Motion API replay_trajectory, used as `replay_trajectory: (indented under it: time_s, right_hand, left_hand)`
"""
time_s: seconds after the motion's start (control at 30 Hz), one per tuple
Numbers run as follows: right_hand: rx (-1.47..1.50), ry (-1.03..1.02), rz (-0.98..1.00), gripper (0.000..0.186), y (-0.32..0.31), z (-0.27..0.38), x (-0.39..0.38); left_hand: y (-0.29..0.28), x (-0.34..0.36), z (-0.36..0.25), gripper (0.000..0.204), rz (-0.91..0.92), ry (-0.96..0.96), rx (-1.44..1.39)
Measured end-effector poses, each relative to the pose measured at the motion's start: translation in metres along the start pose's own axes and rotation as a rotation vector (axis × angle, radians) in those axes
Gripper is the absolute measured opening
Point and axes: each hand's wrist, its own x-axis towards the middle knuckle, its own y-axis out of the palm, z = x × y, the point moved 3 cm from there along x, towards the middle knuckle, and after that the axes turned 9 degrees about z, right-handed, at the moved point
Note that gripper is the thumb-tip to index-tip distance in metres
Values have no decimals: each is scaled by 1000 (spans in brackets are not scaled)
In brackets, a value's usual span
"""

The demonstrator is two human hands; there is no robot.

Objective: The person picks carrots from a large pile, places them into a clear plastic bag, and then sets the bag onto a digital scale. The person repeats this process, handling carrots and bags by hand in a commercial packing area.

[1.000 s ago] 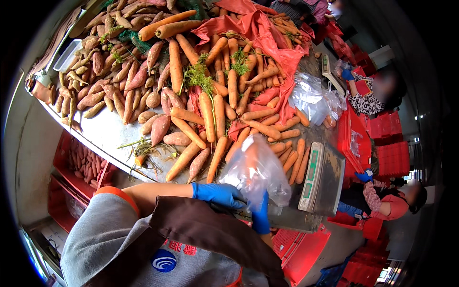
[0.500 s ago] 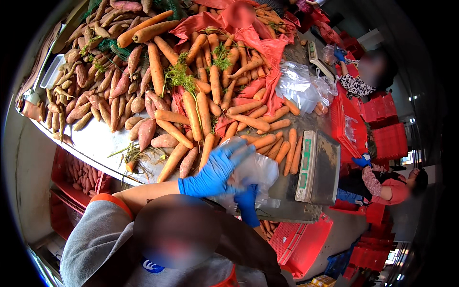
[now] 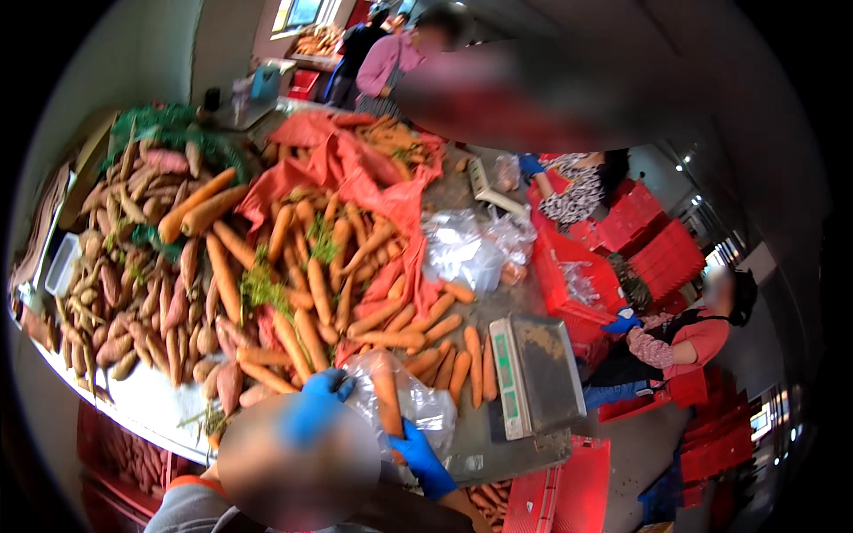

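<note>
Head view: table's (image 3: 531, 451) near edge.
Right hand (image 3: 424, 457) pinches a carrot (image 3: 387, 398) at a clear bag (image 3: 433, 404); left hand's (image 3: 322, 398) grip unclear.

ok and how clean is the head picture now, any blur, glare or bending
Head view: a round blur covers part of the gloved left hand; same view, a dark blur smears the top; head again, glare whitens the clear plastic bags and the tabletop, whose edge bows.

On table (image 3: 142, 404): sweet potatoes (image 3: 176, 309) left, carrots (image 3: 318, 289) middle, scale (image 3: 544, 373) right; plastic bags (image 3: 462, 253) behind scale.
</note>
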Motion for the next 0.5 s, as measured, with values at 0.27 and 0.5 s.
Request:
replay_trajectory:
  time_s: [0.27, 0.5]
  right_hand:
    - [-619, -120, 51, 35, 9, 13, -8]
    - [-420, -100, 86, 31, 32, -9, 4]
  left_hand:
    - [-41, -26, -72, 88, -46, 365, 233]
    - [-1, -20, -41, 93, -201, 142, 450]
